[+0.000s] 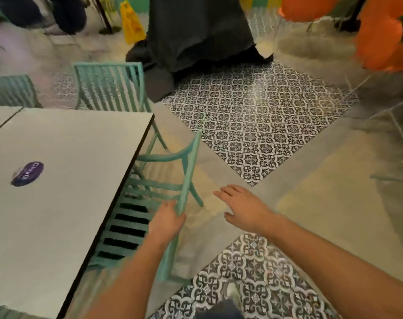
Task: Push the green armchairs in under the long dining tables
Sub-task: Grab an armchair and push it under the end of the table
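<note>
Left hand (167,221) grips the backrest of the green armchair (159,180), seat partly under the long table (58,180), likely to steer it in. Right hand (240,208) hovers beside it, fingers spread, holding nothing.

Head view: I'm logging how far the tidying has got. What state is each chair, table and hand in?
Nearest green slatted armchair: seat partly under the table, back sticking out.
Left hand: grips that armchair's back rail.
Right hand: open, fingers spread, holding nothing, above the floor.
Second green slatted armchair: at the table's far side, upright.
Long white dining table: bears a purple round sticker.
</note>
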`<action>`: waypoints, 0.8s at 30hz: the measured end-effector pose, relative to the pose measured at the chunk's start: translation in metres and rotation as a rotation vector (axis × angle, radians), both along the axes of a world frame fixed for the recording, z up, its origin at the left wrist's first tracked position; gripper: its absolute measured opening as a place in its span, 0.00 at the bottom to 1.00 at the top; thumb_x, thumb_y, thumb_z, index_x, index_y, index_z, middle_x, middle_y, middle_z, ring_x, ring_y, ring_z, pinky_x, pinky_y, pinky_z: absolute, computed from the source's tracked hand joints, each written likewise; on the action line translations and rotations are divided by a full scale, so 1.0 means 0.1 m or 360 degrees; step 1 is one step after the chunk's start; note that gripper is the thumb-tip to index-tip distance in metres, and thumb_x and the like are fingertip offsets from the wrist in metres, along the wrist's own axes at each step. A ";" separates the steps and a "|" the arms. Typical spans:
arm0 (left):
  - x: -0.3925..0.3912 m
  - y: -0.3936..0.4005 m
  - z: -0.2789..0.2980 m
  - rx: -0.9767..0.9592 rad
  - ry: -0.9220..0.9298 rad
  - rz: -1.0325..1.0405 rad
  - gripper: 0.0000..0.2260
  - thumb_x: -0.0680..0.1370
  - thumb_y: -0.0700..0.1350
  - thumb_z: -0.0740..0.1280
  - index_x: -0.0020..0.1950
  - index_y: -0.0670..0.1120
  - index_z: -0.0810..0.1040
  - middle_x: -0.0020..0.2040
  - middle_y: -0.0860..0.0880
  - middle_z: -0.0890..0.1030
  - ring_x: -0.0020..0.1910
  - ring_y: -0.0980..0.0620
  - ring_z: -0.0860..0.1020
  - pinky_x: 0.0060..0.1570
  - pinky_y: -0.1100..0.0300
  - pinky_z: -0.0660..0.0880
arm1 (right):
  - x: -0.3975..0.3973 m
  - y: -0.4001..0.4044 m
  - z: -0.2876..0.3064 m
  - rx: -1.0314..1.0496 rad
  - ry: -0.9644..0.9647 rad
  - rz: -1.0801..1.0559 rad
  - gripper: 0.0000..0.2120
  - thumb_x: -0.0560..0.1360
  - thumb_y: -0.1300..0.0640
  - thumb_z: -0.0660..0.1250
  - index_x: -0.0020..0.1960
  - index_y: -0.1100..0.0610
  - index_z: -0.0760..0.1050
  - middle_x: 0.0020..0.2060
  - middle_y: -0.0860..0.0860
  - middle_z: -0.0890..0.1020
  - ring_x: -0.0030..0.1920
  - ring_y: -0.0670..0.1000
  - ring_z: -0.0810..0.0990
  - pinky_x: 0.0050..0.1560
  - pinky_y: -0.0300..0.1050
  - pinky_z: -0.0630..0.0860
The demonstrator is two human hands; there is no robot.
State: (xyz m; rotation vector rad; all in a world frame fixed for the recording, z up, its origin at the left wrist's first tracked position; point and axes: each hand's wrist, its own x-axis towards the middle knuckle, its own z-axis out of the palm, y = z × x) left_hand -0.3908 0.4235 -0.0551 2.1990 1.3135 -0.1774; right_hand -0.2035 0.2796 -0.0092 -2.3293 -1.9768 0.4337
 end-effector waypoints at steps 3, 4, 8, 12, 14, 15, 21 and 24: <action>0.11 0.20 -0.02 -0.0065 0.0022 0.0128 0.25 0.76 0.57 0.64 0.70 0.48 0.70 0.67 0.45 0.74 0.63 0.44 0.75 0.57 0.52 0.74 | 0.31 0.55 0.01 -0.0014 -0.0001 0.0191 0.32 0.76 0.50 0.63 0.77 0.51 0.55 0.73 0.51 0.64 0.74 0.54 0.57 0.74 0.47 0.53; 0.13 0.23 -0.01 -0.0081 0.0039 0.0165 0.25 0.75 0.60 0.63 0.67 0.49 0.72 0.65 0.47 0.75 0.61 0.45 0.75 0.57 0.52 0.75 | 0.37 0.71 0.00 -0.0012 0.0002 0.0249 0.32 0.76 0.50 0.63 0.77 0.51 0.56 0.73 0.51 0.65 0.74 0.55 0.58 0.74 0.47 0.53; 0.25 0.42 -0.05 -0.0113 0.0147 0.0296 0.23 0.75 0.61 0.62 0.66 0.51 0.72 0.63 0.49 0.74 0.61 0.48 0.75 0.55 0.55 0.73 | 0.61 1.43 -0.08 0.0005 -0.0022 0.0590 0.31 0.75 0.50 0.64 0.75 0.53 0.60 0.71 0.54 0.67 0.73 0.57 0.60 0.73 0.49 0.56; 0.37 0.52 -0.08 -0.0280 0.0075 0.0397 0.28 0.75 0.62 0.63 0.73 0.52 0.68 0.71 0.51 0.70 0.68 0.49 0.70 0.64 0.57 0.67 | 0.71 2.10 -0.27 -0.0016 0.0018 0.0936 0.30 0.75 0.47 0.65 0.74 0.54 0.62 0.70 0.54 0.68 0.72 0.58 0.61 0.72 0.54 0.59; 0.46 0.52 -0.10 -0.0396 0.0091 0.0491 0.28 0.77 0.60 0.65 0.74 0.50 0.67 0.72 0.50 0.70 0.68 0.48 0.71 0.65 0.57 0.66 | 0.74 2.36 -0.38 -0.0145 -0.0012 0.1168 0.32 0.76 0.43 0.63 0.75 0.54 0.60 0.72 0.54 0.65 0.73 0.57 0.59 0.73 0.53 0.57; 0.50 0.52 -0.11 -0.0460 0.0095 0.0547 0.29 0.76 0.60 0.66 0.74 0.50 0.67 0.72 0.49 0.71 0.68 0.48 0.71 0.65 0.56 0.66 | 0.77 2.47 -0.43 -0.0206 -0.0040 0.1287 0.31 0.77 0.42 0.62 0.75 0.54 0.60 0.72 0.53 0.65 0.73 0.56 0.59 0.73 0.53 0.56; 0.68 0.24 -0.17 -0.0533 0.0140 0.0996 0.25 0.75 0.59 0.69 0.65 0.46 0.74 0.58 0.46 0.78 0.54 0.46 0.77 0.52 0.55 0.73 | 0.98 2.83 -0.62 -0.0519 -0.0169 0.1690 0.29 0.79 0.38 0.54 0.76 0.51 0.59 0.72 0.51 0.66 0.73 0.53 0.60 0.73 0.53 0.56; 0.73 0.04 -0.14 -0.0420 0.0131 0.1241 0.21 0.76 0.58 0.67 0.64 0.48 0.75 0.56 0.47 0.78 0.52 0.47 0.77 0.51 0.56 0.74 | 0.99 2.87 -0.70 -0.0493 -0.0221 0.1840 0.27 0.80 0.38 0.52 0.74 0.50 0.62 0.70 0.50 0.69 0.70 0.52 0.65 0.69 0.51 0.62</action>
